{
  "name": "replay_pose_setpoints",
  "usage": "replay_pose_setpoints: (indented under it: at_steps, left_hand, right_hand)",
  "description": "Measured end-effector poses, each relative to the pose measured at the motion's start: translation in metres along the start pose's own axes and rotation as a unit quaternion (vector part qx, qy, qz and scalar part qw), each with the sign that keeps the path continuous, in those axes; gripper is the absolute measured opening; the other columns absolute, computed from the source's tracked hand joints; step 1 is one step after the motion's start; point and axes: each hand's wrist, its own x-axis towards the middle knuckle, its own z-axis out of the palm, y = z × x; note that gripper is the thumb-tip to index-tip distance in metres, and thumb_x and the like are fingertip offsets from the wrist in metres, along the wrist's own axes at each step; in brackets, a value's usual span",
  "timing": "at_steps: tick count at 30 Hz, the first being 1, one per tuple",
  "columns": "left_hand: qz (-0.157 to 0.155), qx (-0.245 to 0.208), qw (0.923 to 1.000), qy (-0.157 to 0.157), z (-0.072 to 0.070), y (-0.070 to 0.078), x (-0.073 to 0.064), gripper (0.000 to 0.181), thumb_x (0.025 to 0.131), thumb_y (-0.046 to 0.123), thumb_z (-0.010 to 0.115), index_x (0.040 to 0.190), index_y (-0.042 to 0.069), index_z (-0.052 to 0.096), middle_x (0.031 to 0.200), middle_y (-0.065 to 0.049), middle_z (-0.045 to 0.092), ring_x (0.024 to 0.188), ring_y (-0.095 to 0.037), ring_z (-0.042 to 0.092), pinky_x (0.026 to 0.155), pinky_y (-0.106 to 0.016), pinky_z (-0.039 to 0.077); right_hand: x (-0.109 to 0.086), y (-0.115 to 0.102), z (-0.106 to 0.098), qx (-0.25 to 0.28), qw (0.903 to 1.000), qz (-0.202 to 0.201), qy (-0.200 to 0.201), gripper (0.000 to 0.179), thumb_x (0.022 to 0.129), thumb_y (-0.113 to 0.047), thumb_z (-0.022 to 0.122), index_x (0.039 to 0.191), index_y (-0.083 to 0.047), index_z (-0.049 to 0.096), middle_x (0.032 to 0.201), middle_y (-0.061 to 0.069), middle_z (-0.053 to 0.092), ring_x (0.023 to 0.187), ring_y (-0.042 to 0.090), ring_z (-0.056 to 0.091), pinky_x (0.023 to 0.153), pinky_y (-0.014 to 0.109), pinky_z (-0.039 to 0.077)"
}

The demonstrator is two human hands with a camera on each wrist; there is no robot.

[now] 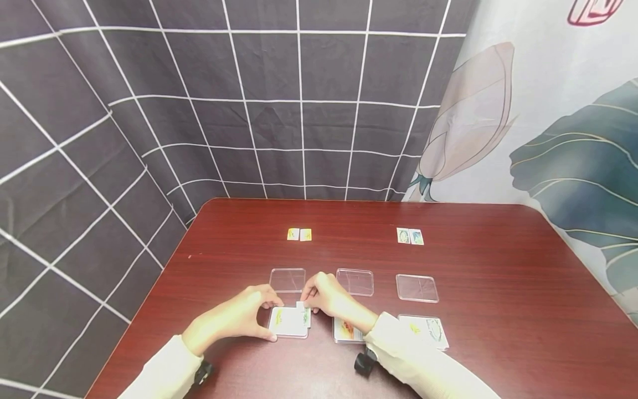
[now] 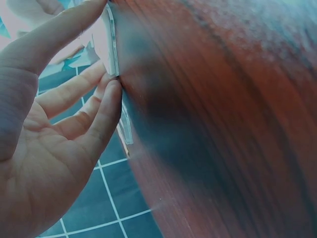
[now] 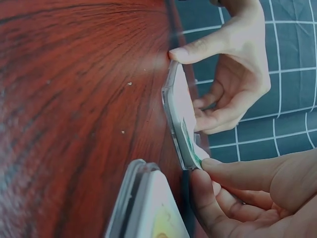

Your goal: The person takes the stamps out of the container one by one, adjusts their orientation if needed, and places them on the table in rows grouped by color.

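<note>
My left hand (image 1: 239, 316) grips a shallow clear plastic case (image 1: 291, 336) between thumb and fingers at its left side. White cards with yellow print (image 1: 279, 318) fill that case, which lies on the table. At the case's right edge, my right hand (image 1: 326, 295) pinches a small white card with green print (image 1: 306, 319) between thumb and forefinger. The right wrist view shows this card (image 3: 192, 145) lying partly over the filled case (image 3: 173, 111), with my left hand (image 3: 237, 74) at the far side. In the left wrist view, thumb and fingertips of my left hand (image 2: 54, 124) touch the case's edge.
A second filled case (image 1: 345, 332) lies partly under my right forearm, a third (image 1: 431, 331) farther right. Three clear lids (image 1: 287, 281), (image 1: 355, 282), (image 1: 417, 288) lie behind them. Farther back are a yellow card pair (image 1: 299, 234) and a green-blue pair (image 1: 410, 236) on the red-brown table (image 1: 359, 216).
</note>
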Motion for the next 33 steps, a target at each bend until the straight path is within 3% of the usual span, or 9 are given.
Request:
replay_pose_setpoints:
  at_steps: [5,11,17,33]
  left_hand:
    - [0.005,0.0,1.0,0.003,0.001,-0.002,-0.001,0.049,0.066,0.031,0.093,0.104,0.01,0.071,0.096,0.008,0.06,0.086,-0.007,0.055,0.077,-0.027,0.049]
    - [0.003,-0.003,1.0,0.002,0.001,-0.002,-0.001,0.05,0.065,0.031,0.093,0.104,0.011,0.071,0.096,0.009,0.06,0.087,-0.006,0.055,0.078,-0.026,0.05]
    - [0.025,0.002,0.9996,0.015,0.0,-0.002,-0.001,0.049,0.066,0.032,0.093,0.104,0.009,0.071,0.095,0.007,0.061,0.085,-0.007,0.057,0.076,-0.027,0.051]
    - [-0.001,-0.007,1.0,-0.001,0.001,-0.002,0.0,0.049,0.066,0.031,0.093,0.104,0.01,0.071,0.097,0.008,0.061,0.087,-0.006,0.057,0.079,-0.026,0.051]
  right_hand:
    - [0.0,0.0,-0.002,0.024,0.9997,-0.002,-0.004,0.01,0.08,0.014,0.072,0.075,0.005,0.071,0.062,0.01,0.065,0.05,0.028,0.064,0.047,0.025,0.051]
    - [0.001,0.002,-0.005,0.055,0.9984,0.007,-0.01,0.007,0.081,0.012,0.073,0.077,0.006,0.072,0.06,0.008,0.065,0.049,0.023,0.065,0.049,0.031,0.054]
    - [0.001,0.002,-0.009,0.065,0.9977,0.012,-0.011,0.005,0.081,0.011,0.074,0.079,0.006,0.072,0.061,0.008,0.066,0.049,0.022,0.065,0.049,0.03,0.054]
    - [0.001,0.004,-0.016,0.116,0.9926,0.029,-0.025,0.004,0.081,0.012,0.071,0.081,0.008,0.072,0.064,0.013,0.067,0.052,0.016,0.063,0.053,0.032,0.055]
